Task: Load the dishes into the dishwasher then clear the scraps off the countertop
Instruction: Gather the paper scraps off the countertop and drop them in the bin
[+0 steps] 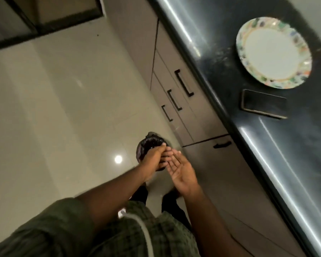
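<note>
Both my hands are held low over a small bin lined with a dark bag (149,143) on the floor. My right hand (182,169) is flat, palm up, fingers spread, with nothing visible on it. My left hand (152,158) is seen from the back, its straight fingers laid across the right hand's fingertips. No scraps can be made out between the hands. A white plate with a colourful patterned rim (273,52) lies alone on the black countertop (220,58) at the upper right, far from both hands.
A dark phone (263,103) lies on the countertop just below the plate. Grey cabinet drawers with black handles (183,83) run under the counter edge. Glossy pale floor tiles (63,99) fill the left. The view is tilted and blurred.
</note>
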`<state>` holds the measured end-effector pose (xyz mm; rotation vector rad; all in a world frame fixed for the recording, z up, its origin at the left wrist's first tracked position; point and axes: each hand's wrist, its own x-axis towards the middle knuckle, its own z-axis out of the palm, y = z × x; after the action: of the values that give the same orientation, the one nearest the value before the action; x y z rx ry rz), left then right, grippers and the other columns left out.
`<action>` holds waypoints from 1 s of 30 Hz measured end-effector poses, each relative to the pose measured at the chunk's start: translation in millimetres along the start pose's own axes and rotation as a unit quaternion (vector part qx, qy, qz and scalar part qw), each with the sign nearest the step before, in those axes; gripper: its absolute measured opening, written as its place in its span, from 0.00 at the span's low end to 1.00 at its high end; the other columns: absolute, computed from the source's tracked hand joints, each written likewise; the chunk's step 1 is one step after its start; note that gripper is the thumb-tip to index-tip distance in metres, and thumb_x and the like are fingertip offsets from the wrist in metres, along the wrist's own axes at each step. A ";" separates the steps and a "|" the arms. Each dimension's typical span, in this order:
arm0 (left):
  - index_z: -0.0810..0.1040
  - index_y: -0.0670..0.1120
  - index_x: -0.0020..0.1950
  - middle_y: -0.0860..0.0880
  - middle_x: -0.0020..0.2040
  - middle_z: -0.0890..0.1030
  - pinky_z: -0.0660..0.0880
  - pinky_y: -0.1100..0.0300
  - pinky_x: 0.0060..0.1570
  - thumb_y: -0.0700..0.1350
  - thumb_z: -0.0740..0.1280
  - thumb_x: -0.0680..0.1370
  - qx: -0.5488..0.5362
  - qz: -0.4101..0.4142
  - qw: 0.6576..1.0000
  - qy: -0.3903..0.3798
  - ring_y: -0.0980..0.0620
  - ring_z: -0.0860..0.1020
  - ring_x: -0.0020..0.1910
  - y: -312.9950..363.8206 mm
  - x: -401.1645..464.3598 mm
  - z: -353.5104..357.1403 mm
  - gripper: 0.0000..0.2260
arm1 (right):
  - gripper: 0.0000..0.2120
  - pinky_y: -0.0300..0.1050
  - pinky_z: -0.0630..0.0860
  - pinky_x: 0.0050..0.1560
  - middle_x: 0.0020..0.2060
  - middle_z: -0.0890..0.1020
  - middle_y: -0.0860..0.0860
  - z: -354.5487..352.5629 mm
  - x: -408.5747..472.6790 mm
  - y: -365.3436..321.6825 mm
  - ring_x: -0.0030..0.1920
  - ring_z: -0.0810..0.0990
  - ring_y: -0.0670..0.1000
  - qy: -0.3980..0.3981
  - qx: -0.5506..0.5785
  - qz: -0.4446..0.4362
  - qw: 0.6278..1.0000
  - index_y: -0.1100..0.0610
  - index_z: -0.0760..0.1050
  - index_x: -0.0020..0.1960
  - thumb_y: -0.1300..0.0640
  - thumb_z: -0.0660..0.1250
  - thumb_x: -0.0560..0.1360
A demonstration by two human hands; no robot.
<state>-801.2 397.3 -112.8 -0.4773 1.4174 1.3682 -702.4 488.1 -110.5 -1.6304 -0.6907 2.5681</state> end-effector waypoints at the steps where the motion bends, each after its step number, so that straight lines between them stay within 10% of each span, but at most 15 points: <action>1: 0.85 0.45 0.57 0.49 0.50 0.88 0.79 0.61 0.44 0.54 0.63 0.86 0.008 0.006 1.000 -0.012 0.54 0.83 0.44 0.2 -2.1 8.5 0.15 | 0.20 0.47 0.78 0.64 0.57 0.86 0.57 -1.5 -6.1 -2.7 0.52 0.86 0.50 0.002 0.020 -0.015 1.000 0.62 0.78 0.71 0.53 0.66 0.84; 7: 0.86 0.46 0.58 0.45 0.55 0.88 0.79 0.59 0.50 0.50 0.63 0.85 0.116 0.048 0.983 -0.132 0.53 0.83 0.51 1.4 -34.6 67.5 0.13 | 0.23 0.41 0.83 0.47 0.52 0.86 0.55 -37.3 -54.4 -32.2 0.45 0.85 0.48 0.015 0.084 -0.113 0.990 0.63 0.77 0.72 0.52 0.69 0.82; 22: 0.84 0.43 0.61 0.45 0.56 0.87 0.78 0.57 0.54 0.47 0.63 0.86 0.328 0.132 0.862 -0.364 0.53 0.84 0.53 -118.5 -136.0 278.2 0.12 | 0.21 0.49 0.76 0.59 0.63 0.84 0.60 -240.7 -217.9 -67.9 0.54 0.84 0.53 0.074 0.243 -0.333 0.908 0.57 0.83 0.66 0.48 0.71 0.78; 25: 0.83 0.47 0.60 0.49 0.55 0.86 0.79 0.56 0.56 0.49 0.66 0.83 0.446 0.287 0.758 -0.380 0.54 0.83 0.55 -162.8 -143.6 312.2 0.11 | 0.17 0.52 0.77 0.62 0.65 0.83 0.60 -295.7 -236.0 -64.7 0.62 0.84 0.57 0.110 0.258 -0.371 0.885 0.60 0.80 0.69 0.56 0.66 0.83; 30: 0.69 0.47 0.79 0.45 0.80 0.68 0.62 0.46 0.78 0.61 0.46 0.79 0.666 0.532 0.434 -0.291 0.44 0.65 0.80 -223.5 -137.5 366.7 0.33 | 0.15 0.49 0.76 0.71 0.62 0.86 0.49 -382.7 -263.9 -58.9 0.66 0.82 0.48 0.336 -0.074 -0.509 0.789 0.54 0.83 0.65 0.66 0.66 0.83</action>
<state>-416.9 614.5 -20.6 2.0568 1.6271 0.5318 -264.0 610.4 1.3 -1.4195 -1.2230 1.1101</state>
